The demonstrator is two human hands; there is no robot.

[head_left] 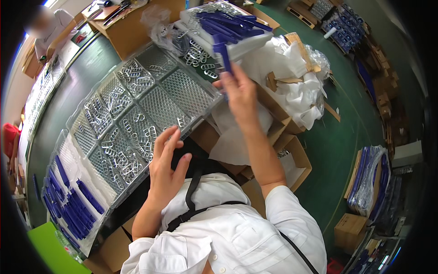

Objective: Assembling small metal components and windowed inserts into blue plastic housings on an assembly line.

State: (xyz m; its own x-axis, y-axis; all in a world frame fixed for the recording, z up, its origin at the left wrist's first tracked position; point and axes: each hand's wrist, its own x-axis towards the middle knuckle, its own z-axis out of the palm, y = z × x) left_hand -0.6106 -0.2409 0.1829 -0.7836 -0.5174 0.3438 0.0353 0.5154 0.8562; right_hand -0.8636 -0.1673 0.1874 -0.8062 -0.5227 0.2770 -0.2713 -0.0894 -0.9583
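Observation:
My right hand (241,93) is closed around a long dark blue part (222,52) at the far right of the tray. The part stands tilted, and my fingers cover its near end. My left hand (165,166) hangs over the near edge of the clear divided tray (166,98), thumb and fingers apart, with nothing visible in it. A small metal piece (180,121) shows just beyond its fingertips. Several compartments contain loose silvery oval metal pieces (121,160) with slots.
Blue parts (75,205) lie in rows on white sheeting at the left. More blue parts (232,23) are piled on a white foam block (248,48) at the back. Open cardboard boxes (296,157) and crumpled wrapping (296,86) stand right. Another person (52,29) sits far left.

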